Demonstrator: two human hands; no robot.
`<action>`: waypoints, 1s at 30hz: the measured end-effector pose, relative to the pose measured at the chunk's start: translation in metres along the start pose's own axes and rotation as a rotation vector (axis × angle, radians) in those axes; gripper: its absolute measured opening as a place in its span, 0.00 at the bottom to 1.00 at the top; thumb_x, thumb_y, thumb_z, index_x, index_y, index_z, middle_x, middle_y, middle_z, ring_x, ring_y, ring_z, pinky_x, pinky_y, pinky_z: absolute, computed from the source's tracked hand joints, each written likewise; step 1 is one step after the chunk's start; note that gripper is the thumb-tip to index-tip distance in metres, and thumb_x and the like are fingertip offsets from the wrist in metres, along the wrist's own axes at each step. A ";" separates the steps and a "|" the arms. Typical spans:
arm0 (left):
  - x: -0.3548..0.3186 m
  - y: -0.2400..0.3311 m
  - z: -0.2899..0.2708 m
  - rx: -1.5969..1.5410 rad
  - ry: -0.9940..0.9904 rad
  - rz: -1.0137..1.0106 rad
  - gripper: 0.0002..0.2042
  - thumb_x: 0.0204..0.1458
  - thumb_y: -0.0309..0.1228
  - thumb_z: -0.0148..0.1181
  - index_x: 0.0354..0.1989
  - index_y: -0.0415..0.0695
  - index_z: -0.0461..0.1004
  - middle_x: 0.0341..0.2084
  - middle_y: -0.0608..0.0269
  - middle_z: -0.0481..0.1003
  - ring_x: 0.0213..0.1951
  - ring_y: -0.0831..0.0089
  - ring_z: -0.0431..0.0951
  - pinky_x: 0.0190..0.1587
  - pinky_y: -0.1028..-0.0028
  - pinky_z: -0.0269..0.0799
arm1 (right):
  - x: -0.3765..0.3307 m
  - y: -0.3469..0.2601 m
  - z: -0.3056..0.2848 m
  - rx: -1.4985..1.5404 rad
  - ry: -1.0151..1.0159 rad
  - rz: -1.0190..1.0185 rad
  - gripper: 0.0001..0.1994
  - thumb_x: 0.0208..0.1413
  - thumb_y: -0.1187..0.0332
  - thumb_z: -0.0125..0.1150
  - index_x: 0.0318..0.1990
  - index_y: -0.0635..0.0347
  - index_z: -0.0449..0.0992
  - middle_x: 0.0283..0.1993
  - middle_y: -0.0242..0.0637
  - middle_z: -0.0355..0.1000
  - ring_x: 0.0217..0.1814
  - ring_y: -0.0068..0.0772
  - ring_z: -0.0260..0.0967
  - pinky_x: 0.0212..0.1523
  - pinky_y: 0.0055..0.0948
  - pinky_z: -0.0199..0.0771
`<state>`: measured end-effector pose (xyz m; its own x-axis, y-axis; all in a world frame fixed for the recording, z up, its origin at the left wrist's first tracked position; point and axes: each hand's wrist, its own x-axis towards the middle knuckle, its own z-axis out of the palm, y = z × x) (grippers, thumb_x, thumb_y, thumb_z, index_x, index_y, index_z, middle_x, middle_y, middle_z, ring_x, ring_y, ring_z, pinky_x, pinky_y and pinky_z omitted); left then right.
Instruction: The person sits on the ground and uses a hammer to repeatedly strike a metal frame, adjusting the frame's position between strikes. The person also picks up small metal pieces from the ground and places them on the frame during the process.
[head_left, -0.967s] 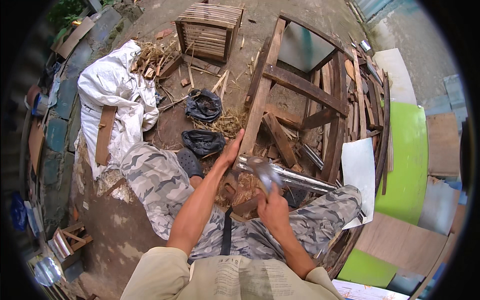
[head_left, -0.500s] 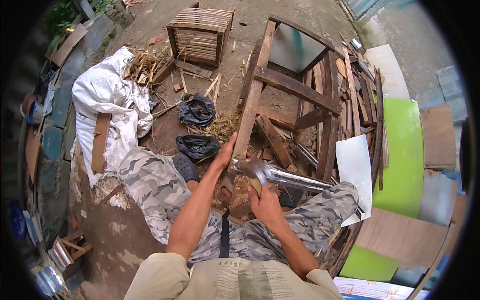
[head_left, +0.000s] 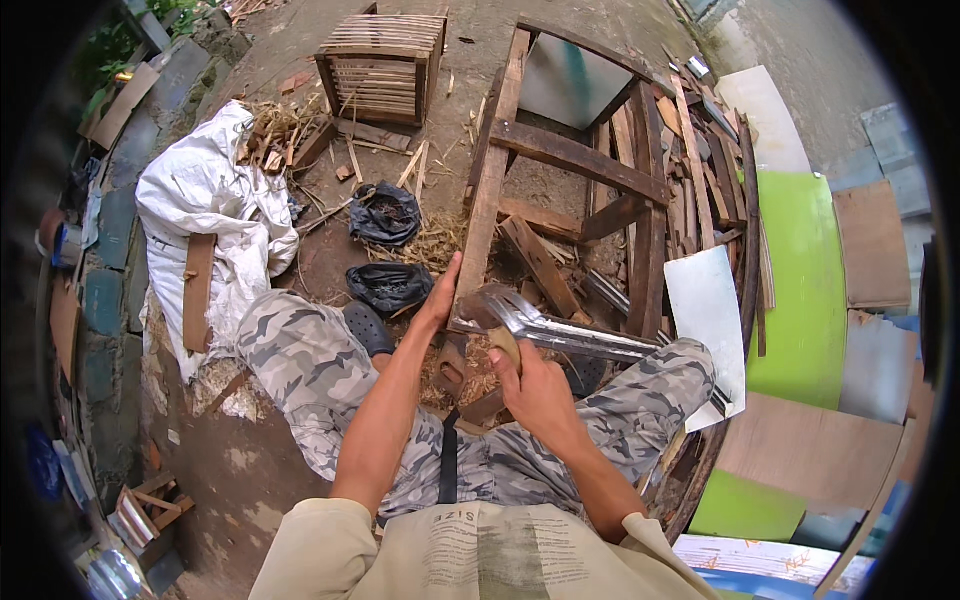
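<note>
My left hand [head_left: 440, 300] rests flat against the near end of a long upright of a weathered wooden frame [head_left: 560, 160] lying on the dirt in front of me. In my right hand [head_left: 535, 385] I grip the wooden handle of a hammer-like tool [head_left: 497, 312], its grey metal head right at the frame's near corner, close beside my left hand. A shiny metal bar [head_left: 590, 342] runs from that corner off to the right over my right knee. I sit with my camouflage-trousered legs to either side of the frame's end.
A slatted wooden crate [head_left: 385, 60] stands at the back. A white sack [head_left: 210, 200] with a plank on it lies left. Two black bags [head_left: 385, 215] sit on the dirt. Loose slats and boards [head_left: 700, 180], a white sheet [head_left: 705, 310] and green panels [head_left: 800, 280] lie right.
The tool's head has shifted a little toward the frame's corner and my left hand. My left hand stays on the wood. The view has drifted slightly.
</note>
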<state>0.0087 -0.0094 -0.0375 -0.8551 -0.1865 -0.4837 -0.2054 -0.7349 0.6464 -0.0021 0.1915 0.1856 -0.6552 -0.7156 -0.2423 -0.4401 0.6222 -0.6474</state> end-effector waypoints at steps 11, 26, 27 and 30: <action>-0.004 0.006 0.004 -0.059 0.021 0.018 0.39 0.64 0.66 0.37 0.50 0.37 0.76 0.35 0.48 0.82 0.35 0.66 0.83 0.39 0.68 0.80 | 0.003 0.003 0.005 0.080 -0.056 0.178 0.20 0.68 0.54 0.54 0.43 0.69 0.71 0.26 0.63 0.73 0.32 0.74 0.71 0.31 0.55 0.70; 0.013 -0.011 0.000 -0.050 0.062 0.080 0.37 0.62 0.66 0.45 0.53 0.39 0.76 0.39 0.60 0.78 0.38 0.71 0.76 0.44 0.69 0.73 | -0.017 -0.015 0.000 0.183 0.184 -0.091 0.20 0.70 0.54 0.51 0.42 0.67 0.69 0.19 0.50 0.69 0.20 0.51 0.71 0.27 0.46 0.71; 0.012 -0.012 0.004 -0.033 0.083 0.110 0.37 0.62 0.66 0.45 0.53 0.38 0.76 0.39 0.60 0.78 0.38 0.71 0.77 0.44 0.70 0.73 | -0.021 -0.009 0.006 0.272 0.281 -0.130 0.20 0.70 0.54 0.51 0.42 0.68 0.70 0.20 0.48 0.69 0.20 0.48 0.70 0.27 0.45 0.71; 0.010 -0.011 0.002 0.027 0.061 0.071 0.37 0.63 0.64 0.45 0.56 0.37 0.75 0.40 0.59 0.78 0.39 0.71 0.77 0.45 0.70 0.73 | -0.009 0.015 0.038 0.054 0.616 -0.395 0.21 0.70 0.54 0.51 0.42 0.70 0.70 0.20 0.47 0.68 0.21 0.43 0.70 0.28 0.43 0.71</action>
<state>0.0010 -0.0020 -0.0481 -0.8377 -0.2771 -0.4707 -0.1589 -0.7008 0.6954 0.0208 0.1954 0.1509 -0.6872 -0.5653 0.4563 -0.6944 0.3264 -0.6413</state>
